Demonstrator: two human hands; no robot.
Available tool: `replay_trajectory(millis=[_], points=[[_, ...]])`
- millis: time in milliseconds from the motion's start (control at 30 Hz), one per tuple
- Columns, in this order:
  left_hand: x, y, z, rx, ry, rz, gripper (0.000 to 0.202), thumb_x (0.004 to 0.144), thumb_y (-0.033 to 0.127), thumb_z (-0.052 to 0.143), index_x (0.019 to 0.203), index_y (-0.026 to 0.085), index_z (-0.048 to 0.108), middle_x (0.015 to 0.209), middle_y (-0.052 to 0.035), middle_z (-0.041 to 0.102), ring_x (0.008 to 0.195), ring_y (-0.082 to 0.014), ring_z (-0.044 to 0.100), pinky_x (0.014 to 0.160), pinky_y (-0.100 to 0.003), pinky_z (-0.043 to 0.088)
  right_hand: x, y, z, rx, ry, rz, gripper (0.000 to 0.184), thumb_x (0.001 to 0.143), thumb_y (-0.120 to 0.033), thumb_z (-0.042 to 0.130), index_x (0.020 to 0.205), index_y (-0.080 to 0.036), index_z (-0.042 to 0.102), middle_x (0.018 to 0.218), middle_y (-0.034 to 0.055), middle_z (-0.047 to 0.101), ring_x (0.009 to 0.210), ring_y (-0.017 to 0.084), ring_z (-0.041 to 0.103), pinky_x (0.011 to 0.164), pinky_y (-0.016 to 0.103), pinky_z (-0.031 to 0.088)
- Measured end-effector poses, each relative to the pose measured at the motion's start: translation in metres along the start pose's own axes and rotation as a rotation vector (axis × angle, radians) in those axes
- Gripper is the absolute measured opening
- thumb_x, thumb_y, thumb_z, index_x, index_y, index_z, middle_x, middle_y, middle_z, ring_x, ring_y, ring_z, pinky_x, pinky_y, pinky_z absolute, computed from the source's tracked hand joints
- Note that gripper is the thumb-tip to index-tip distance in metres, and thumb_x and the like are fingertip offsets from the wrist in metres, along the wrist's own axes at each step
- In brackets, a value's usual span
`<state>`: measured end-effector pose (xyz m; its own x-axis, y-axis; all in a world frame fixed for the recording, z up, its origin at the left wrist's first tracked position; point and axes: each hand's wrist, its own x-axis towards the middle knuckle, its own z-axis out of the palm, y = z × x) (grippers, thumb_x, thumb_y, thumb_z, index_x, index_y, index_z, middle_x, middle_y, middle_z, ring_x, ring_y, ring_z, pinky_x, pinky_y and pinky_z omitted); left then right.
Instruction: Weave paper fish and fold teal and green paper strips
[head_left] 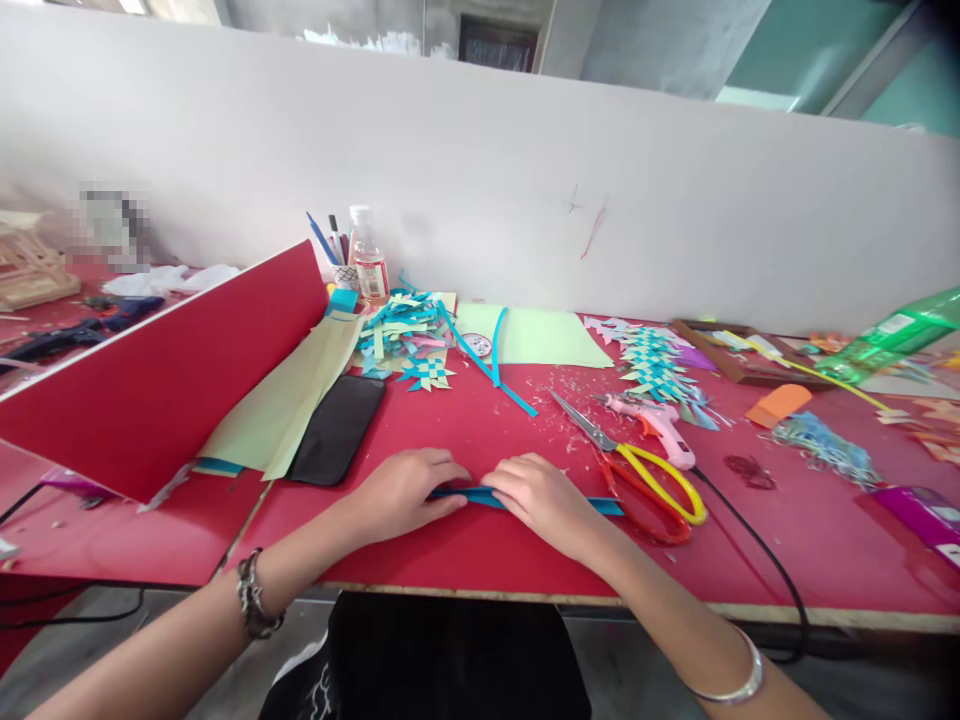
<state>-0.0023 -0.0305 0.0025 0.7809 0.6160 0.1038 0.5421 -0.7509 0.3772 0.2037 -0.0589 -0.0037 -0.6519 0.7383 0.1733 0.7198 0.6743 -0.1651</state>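
Note:
My left hand (pixel 409 492) and my right hand (pixel 541 498) rest side by side on the red table (pixel 480 560), both pressed down on a thin blue paper strip (pixel 609 506) that lies flat and runs from between the hands out to the right. The fingers of both hands are curled onto the strip where the hands meet. Scissors with red and yellow handles (pixel 645 478) lie just right of my right hand, blades pointing up and left.
A black phone (pixel 337 428) and pale green sheets (pixel 285 400) lie to the left, beside a red board (pixel 157 375). Woven blue and green paper pieces (pixel 409 335), a pink glue gun (pixel 660 425) with its cable, a bottle (pixel 369 262) and scraps crowd the far side.

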Motion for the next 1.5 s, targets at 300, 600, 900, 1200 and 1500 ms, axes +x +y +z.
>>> replay_trajectory(millis=[300, 600, 900, 1200, 1500], points=[[-0.002, 0.004, 0.0, 0.172, 0.019, 0.093, 0.025, 0.079, 0.022, 0.046, 0.103, 0.023, 0.05, 0.107, -0.0048, 0.049, 0.082, -0.0149, 0.054, 0.073, -0.027, 0.042, -0.005, 0.008, 0.011, -0.099, 0.096, -0.124, 0.022, 0.087, -0.014, 0.033, 0.094, -0.018, 0.054, 0.075, 0.0011, 0.057, 0.073, 0.013, 0.051, 0.082, 0.031, 0.036], [-0.008, 0.001, 0.009, 0.485, 0.164, 0.152, 0.022, 0.085, 0.023, 0.038, 0.079, 0.018, 0.059, 0.103, -0.0043, 0.052, 0.084, -0.0175, 0.045, 0.069, -0.03, 0.037, -0.013, -0.003, 0.005, -0.244, 0.156, -0.105, 0.027, 0.079, -0.04, 0.049, 0.091, -0.019, 0.059, 0.114, 0.0078, 0.05, 0.102, 0.022, 0.041, 0.093, 0.043, 0.024], [-0.021, 0.012, 0.017, 0.557, 0.174, 0.136, 0.02, 0.086, 0.018, 0.036, 0.079, 0.016, 0.055, 0.081, -0.0015, 0.054, 0.066, -0.0128, 0.049, 0.061, -0.027, 0.037, -0.016, -0.013, 0.016, -0.28, 0.221, 0.013, 0.017, 0.082, -0.013, 0.044, 0.081, -0.017, 0.061, 0.08, 0.0041, 0.058, 0.073, 0.015, 0.047, 0.066, 0.029, 0.035], [-0.03, 0.014, 0.02, 0.481, 0.16, 0.151, 0.023, 0.085, 0.016, 0.037, 0.101, 0.015, 0.054, 0.092, -0.0056, 0.059, 0.084, -0.0174, 0.055, 0.068, -0.027, 0.044, -0.018, -0.016, 0.019, -0.16, 0.173, 0.026, 0.019, 0.082, -0.013, 0.043, 0.092, -0.016, 0.059, 0.088, 0.0072, 0.059, 0.081, 0.018, 0.052, 0.071, 0.029, 0.04], [-0.035, 0.024, 0.021, 0.366, 0.183, 0.012, 0.023, 0.086, 0.021, 0.036, 0.089, 0.018, 0.059, 0.081, -0.0033, 0.06, 0.075, -0.0132, 0.055, 0.06, -0.021, 0.043, -0.003, -0.027, 0.02, -0.041, 0.115, -0.01, 0.017, 0.083, -0.017, 0.042, 0.076, -0.015, 0.058, 0.078, 0.0058, 0.058, 0.074, 0.016, 0.049, 0.068, 0.027, 0.04]])
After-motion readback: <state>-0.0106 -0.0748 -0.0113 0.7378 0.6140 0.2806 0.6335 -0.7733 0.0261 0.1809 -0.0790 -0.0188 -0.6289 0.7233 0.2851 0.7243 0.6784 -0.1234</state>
